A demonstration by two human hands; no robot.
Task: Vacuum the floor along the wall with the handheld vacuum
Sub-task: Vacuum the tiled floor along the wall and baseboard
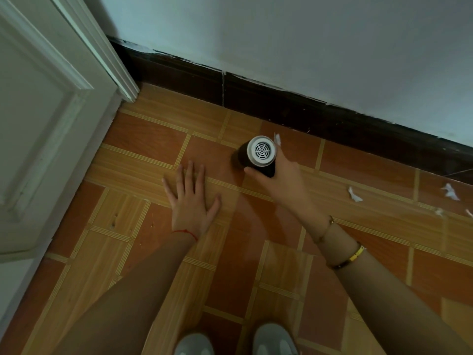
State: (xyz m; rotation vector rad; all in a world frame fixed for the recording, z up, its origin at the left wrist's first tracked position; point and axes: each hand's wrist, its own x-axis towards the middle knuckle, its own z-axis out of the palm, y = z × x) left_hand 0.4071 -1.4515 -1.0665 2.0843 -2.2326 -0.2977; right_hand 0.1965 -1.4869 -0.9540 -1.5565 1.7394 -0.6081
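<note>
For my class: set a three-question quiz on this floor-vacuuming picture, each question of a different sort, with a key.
1. True or false: the left hand lies flat with fingers spread.
2. Which hand grips the handheld vacuum? A) left B) right C) both
3. Fill in: white paper scraps lie on the tiled floor near the dark ____.

Key: 1 true. 2 B, the right hand. 3 baseboard.

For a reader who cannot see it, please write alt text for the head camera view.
A person's right hand grips a handheld vacuum pointed down at the tiled floor near the dark baseboard. The left hand is spread open over the tiles; white paper scraps lie to the right.
</note>
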